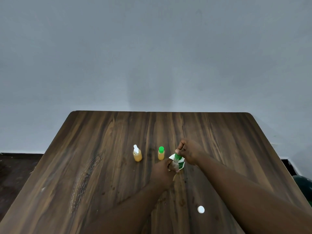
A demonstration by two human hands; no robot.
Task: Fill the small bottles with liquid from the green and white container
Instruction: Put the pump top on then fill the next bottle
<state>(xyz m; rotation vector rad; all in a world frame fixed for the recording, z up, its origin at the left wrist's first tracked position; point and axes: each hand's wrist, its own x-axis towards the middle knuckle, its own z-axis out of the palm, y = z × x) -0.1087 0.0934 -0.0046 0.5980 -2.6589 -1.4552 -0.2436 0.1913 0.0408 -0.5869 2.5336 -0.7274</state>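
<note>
My left hand grips the body of a small clear bottle standing on the wooden table. Its green cap is pinched from above by the fingertips of my right hand. Directly behind the bottle lies the green and white container, mostly hidden by both hands. To the left stand a small bottle with a green cap and a small bottle with a white spray top, both holding amber liquid.
A loose white round cap lies on the table near my right forearm. Small wet spots dot the wood around the bottles. A dark green object sits off the table's right edge. A grey wall stands behind.
</note>
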